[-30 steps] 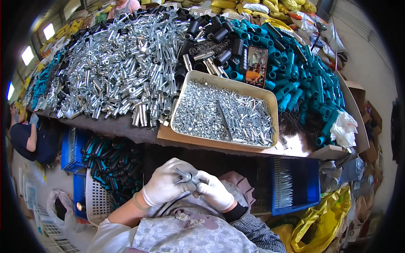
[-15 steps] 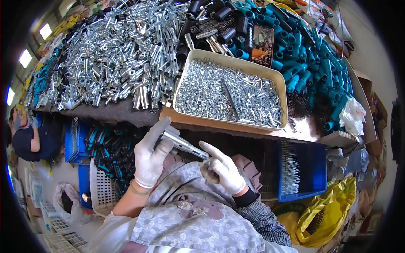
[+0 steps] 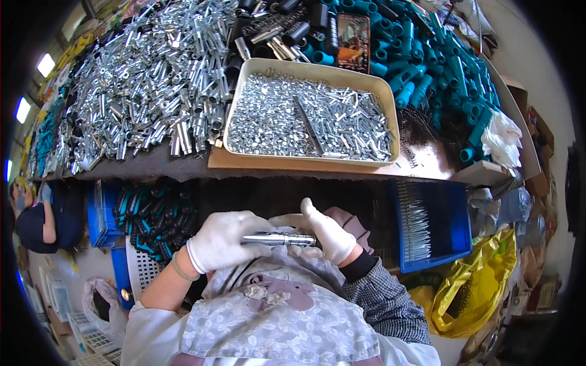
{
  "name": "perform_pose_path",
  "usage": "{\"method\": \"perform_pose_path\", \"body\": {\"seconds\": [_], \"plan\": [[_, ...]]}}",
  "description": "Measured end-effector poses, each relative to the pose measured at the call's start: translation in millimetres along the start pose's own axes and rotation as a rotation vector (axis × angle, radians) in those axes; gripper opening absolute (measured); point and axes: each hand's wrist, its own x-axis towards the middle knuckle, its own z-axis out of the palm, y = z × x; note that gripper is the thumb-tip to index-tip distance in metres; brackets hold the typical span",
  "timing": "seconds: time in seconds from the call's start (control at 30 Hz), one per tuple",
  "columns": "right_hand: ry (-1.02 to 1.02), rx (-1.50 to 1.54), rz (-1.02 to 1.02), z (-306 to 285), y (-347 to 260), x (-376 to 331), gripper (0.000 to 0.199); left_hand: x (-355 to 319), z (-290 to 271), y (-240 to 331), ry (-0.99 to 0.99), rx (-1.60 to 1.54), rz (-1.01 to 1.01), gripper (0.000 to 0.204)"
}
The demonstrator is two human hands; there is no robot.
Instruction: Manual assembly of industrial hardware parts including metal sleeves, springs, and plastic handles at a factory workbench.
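A shiny metal tube (image 3: 278, 239) with a stepped, ringed right end lies level in front of my apron. My left hand (image 3: 223, 241), in a white glove, is closed round the tube's left part. Around its right end curl the fingers of my white-gloved right hand (image 3: 332, 235), with the thumb raised off the tube. Whether a small part also sits in the right fingers is hidden. Beyond my hands, a cream tray (image 3: 394, 122) full of small silver metal pieces stands on the bench, with a dark thin rod (image 3: 308, 125) lying across them.
Metal tubes (image 3: 146, 91) are heaped at the back left, teal tubes (image 3: 421, 67) at the back right. A phone-like screen (image 3: 353, 46) stands behind the tray. Below the bench are a blue bin (image 3: 433, 262) of rods and a yellow bag (image 3: 476, 287). Another person (image 3: 36, 222) sits far left.
The tube has turned from slanting to level and come down nearer my apron. My left hand now grips it from above, and my right fingers have closed in on its end. The view has shifted.
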Motion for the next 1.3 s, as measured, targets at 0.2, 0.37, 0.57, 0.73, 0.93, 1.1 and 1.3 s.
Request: {"method": "perform_pose_path", "body": {"seconds": [0.2, 0.37, 0.57, 0.73, 0.93, 1.1, 1.3], "plan": [[0.081, 0.061, 0.188, 10, 10, 0, 0.074, 15, 18, 20, -0.137, 0.263, 0.279, 0.033], [-0.029, -0.007, 0.144, -5, 21, -14, 0.068, 22, 34, 17, -0.145, 0.224, 0.314, 0.023], [0.377, -0.312, -0.357, -82, 18, -59, 0.039, 2, 49, 11, 0.12, -0.138, -0.106, 0.025], [1.231, -0.818, -0.452, -204, 38, -129, 0.018, -16, 72, 5, 0.208, -0.256, -0.305, 0.028], [1.458, -1.322, -0.367, -303, 81, -164, 0.011, -15, 93, 7, 0.306, -0.426, -0.499, 0.031], [1.379, -1.509, -0.499, -313, 35, -101, 0.011, -7, 98, 8, 0.263, -0.383, -0.415, 0.029], [1.349, -1.654, -0.235, -372, 6, -45, 0.043, -7, 98, 7, 0.262, -0.345, -0.373, 0.026]]}}
